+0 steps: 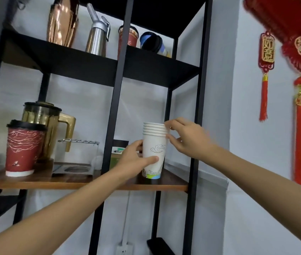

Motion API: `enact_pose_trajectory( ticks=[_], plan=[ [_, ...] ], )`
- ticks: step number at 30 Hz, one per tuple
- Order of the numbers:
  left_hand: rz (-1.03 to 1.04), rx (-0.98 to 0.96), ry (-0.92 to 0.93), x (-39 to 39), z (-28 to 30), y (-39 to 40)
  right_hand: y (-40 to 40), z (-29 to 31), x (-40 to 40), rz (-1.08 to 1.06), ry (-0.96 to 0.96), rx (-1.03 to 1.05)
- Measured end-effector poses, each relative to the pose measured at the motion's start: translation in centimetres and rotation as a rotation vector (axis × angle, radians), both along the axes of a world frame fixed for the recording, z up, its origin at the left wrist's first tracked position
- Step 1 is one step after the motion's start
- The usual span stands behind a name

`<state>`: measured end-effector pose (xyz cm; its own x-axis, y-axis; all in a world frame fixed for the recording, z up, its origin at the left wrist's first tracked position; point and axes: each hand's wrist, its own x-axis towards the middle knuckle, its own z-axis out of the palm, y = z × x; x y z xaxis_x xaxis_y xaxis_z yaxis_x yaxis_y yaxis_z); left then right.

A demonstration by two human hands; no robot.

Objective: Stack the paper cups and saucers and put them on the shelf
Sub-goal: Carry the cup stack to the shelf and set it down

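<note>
A stack of several white paper cups (pixel 154 144) with a printed cloud and green base stands upright at the right end of the wooden shelf board (pixel 83 183). My left hand (pixel 135 159) wraps around the stack's lower half from the left. On the stack's right side, the fingertips of my right hand (pixel 186 138) pinch the cup rims at the top. No saucers are in view.
On the same board stand a red cup with a black lid (pixel 24 148), a gold pitcher (pixel 48 124) and a clear holder (pixel 76 157). A black upright post (pixel 112 115) crosses in front. The upper black shelf (pixel 90 61) carries metal bottles and cups. Red ornaments (pixel 300 111) hang on the right wall.
</note>
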<state>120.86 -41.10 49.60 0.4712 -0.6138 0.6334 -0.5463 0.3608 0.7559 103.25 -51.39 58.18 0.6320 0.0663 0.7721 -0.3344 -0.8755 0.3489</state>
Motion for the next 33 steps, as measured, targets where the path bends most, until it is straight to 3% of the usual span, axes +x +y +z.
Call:
enact_pose_trajectory(
  ticks=[15, 25, 33],
  plan=[
    [0.197, 0.020, 0.063, 3.7, -1.3, -9.5, -9.1, -3.0, 8.4, 0.123, -0.153, 0.415],
    [0.272, 0.077, 0.008, 4.2, -1.7, -10.0, -10.2, -4.5, 9.2, 0.139, -0.181, 0.560],
    [0.349, 0.161, -0.056, 3.6, -2.0, -9.6, -9.6, -4.9, 8.9, 0.118, -0.160, 0.538]
  ],
)
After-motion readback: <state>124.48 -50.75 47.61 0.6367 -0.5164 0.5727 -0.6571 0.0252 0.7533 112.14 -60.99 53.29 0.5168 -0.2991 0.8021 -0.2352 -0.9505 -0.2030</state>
